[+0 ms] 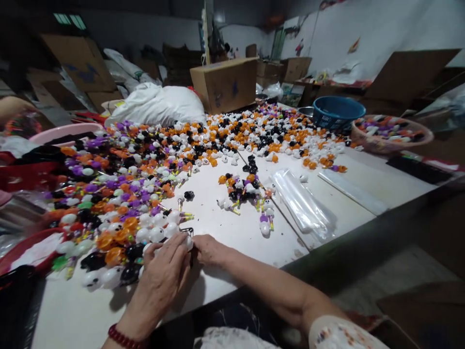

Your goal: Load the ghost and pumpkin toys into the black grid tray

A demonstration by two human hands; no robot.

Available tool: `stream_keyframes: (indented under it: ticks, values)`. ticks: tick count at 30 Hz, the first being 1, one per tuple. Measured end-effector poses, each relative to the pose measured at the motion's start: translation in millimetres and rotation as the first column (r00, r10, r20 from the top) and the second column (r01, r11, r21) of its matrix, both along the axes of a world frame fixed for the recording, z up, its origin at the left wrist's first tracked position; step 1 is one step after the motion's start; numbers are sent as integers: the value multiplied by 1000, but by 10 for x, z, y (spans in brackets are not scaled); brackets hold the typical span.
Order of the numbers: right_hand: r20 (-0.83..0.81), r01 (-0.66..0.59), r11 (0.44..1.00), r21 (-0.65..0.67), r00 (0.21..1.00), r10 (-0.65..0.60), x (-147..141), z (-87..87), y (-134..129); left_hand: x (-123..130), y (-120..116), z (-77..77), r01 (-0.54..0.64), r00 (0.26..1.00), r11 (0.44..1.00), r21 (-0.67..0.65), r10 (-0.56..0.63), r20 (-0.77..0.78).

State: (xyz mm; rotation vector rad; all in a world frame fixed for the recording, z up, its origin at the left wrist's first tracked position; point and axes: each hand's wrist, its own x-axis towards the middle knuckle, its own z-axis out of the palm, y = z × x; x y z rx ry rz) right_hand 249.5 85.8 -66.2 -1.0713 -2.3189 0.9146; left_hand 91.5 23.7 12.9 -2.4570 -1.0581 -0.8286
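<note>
My left hand, with a red bead bracelet, is closed over white pieces at the near edge of a big pile of small toys. A white piece shows at its fingertips. My right hand meets it there, fingers pressed together; what they grip is hidden. Just above both hands lies a small black frame-like item. Orange pumpkins, white skulls and black pieces lie left of my left hand. A smaller heap of mixed toys sits at mid-table.
Clear plastic bags lie on the white table, with another flat stack farther right. Behind stand a blue basket, a pink basket, a cardboard box and a white sack. Another person's hand shows at far left.
</note>
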Motion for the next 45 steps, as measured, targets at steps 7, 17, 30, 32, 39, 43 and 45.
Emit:
stream_keyframes:
  ticks: [7, 17, 30, 32, 39, 43, 45]
  values:
    - [-13, 523, 844, 115, 851, -525, 796, 189, 252, -18, 25, -37, -64, 997, 998, 23, 65, -34]
    - [346, 768, 605, 209, 520, -781, 1274, 408, 897, 5, 58, -69, -102, 992, 995, 18, 103, -78]
    - [-371, 220, 728, -649, 744, -556, 423, 198, 260, 59, -106, 57, -199, 974, 957, -211, 170, -150]
    - [-410, 103, 710, -696, 755, -512, 208, 140, 193, 61, -110, 62, -204, 972, 960, -194, 175, -154]
    - [-274, 188, 907, -377, 913, -303, -7, 32, 224, 55, -83, 67, -203, 972, 964, -175, 176, -158]
    - [-86, 205, 955, -215, 970, -227, 26, 68, 241, 60, -76, 63, -199, 973, 965, -171, 174, -152]
    - [-61, 178, 967, -183, 980, -192, 38, 78, 245, 60, -78, 58, -200, 973, 966, -163, 175, -154]
